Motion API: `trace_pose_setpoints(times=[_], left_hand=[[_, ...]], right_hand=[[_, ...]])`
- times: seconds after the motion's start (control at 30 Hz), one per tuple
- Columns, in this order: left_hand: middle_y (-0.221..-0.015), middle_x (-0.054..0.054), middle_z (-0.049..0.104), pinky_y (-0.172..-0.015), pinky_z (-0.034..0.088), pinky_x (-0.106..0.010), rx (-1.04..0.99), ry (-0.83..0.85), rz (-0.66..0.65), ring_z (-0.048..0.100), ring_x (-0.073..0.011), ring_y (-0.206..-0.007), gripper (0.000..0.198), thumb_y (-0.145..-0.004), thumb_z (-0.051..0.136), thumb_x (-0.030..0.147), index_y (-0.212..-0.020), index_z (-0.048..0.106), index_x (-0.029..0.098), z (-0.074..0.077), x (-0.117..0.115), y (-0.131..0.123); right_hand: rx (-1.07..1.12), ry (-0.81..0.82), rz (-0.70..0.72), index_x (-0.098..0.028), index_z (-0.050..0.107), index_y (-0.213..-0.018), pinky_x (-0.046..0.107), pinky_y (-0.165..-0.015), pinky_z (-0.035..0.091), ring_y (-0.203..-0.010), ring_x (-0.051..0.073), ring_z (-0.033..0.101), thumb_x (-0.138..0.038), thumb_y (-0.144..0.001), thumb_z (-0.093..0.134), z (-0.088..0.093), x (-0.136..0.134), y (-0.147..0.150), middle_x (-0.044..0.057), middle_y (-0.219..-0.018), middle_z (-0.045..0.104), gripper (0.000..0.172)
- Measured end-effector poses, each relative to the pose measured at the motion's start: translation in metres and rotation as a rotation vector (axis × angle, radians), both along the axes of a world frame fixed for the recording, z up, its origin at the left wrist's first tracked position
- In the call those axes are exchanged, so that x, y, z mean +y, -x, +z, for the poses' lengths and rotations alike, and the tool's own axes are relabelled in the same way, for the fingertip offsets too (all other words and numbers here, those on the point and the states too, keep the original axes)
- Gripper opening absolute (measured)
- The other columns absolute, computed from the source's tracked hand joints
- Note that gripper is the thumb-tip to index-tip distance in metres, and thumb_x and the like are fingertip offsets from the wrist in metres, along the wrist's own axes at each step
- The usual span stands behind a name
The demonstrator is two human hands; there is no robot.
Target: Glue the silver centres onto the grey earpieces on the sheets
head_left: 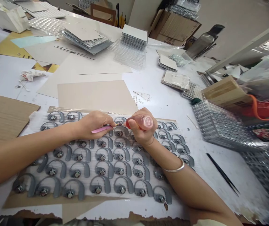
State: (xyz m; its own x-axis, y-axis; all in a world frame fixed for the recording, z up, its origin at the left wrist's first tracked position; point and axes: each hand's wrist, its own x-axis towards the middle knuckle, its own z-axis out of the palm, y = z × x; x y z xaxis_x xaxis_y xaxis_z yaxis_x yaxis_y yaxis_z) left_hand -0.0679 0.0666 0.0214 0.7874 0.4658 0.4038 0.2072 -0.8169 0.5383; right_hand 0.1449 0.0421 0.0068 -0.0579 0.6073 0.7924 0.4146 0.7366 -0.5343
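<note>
Grey hook-shaped moulded parts (98,185), each with a round metal disc (98,190) at one end, lie in rows on a clear plastic sheet (34,121), directly under your hands. A brown cardboard backing (54,202) shows beneath the sheet.

Left hand (94,125) is closed on a slim pink stick (102,129); its fine pale tip (117,124) sits over a part in the top row. Right hand (142,128) is wrapped around a clear pinkish bottle (145,122) with a red nozzle (128,123), which points left towards that tip. Hands are apart but just beside each other, each closed on its own item. Your forearms lie over the lower rows, and a silver bangle (174,166) sits on your right wrist.

Right of your right hand: black pointed tweezers (222,174) on the white surface (162,103), then stacks of clear trays filled with metal parts (219,127). Ahead of your hands: a beige card sheet (96,97) and more stacked trays (133,39). Left of your left hand: a corrugated cardboard sheet (0,117).
</note>
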Motion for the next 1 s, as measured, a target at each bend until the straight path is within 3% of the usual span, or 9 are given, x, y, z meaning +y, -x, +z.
trace_pose_setpoints(times=[0.37, 0.77, 0.87, 1.0], left_hand=[[-0.082, -0.003, 0.071, -0.064, 0.049, -0.02, 0.002, 0.027, 0.013, 0.066, -0.0122, -0.07, 0.014, -0.082, 0.053, 0.013, -0.089, 0.064, 0.014, 0.0, 0.0, -0.001], [-0.083, -0.004, 0.072, -0.065, 0.049, -0.02, -0.013, 0.01, 0.012, 0.067, -0.0131, -0.072, 0.012, -0.083, 0.053, 0.015, -0.089, 0.064, 0.014, 0.0, 0.0, -0.001], [-0.085, -0.004, 0.071, -0.067, 0.05, -0.021, 0.015, -0.007, 0.006, 0.067, -0.0138, -0.073, 0.013, -0.084, 0.052, 0.015, -0.091, 0.063, 0.014, 0.0, 0.0, 0.0], [-0.087, -0.006, 0.072, -0.068, 0.051, -0.022, -0.006, -0.037, -0.005, 0.068, -0.0143, -0.076, 0.014, -0.085, 0.052, 0.017, -0.093, 0.063, 0.014, -0.001, 0.0, 0.0]], right_hand=[[-0.001, -0.003, 0.032, -0.02, 0.054, -0.069, 0.032, -0.056, 0.045, -0.059, 0.014, 0.052, -0.021, -0.078, 0.066, -0.002, 0.0, 0.001, 0.0, -0.062, 0.058, 0.015], [-0.005, 0.008, 0.004, -0.02, 0.054, -0.067, 0.033, -0.056, 0.047, -0.06, 0.015, 0.053, -0.028, -0.079, 0.065, -0.002, -0.001, 0.003, 0.001, -0.062, 0.058, 0.018], [0.084, 0.06, 0.032, -0.02, 0.054, -0.068, 0.032, -0.053, 0.046, -0.057, 0.013, 0.055, -0.029, -0.08, 0.066, -0.002, 0.001, 0.002, 0.0, -0.064, 0.058, 0.019], [0.353, 0.177, 0.025, -0.021, 0.043, -0.06, 0.028, -0.043, 0.039, -0.045, 0.008, 0.05, -0.04, -0.087, 0.057, 0.008, 0.015, -0.008, -0.003, -0.057, 0.048, 0.036]])
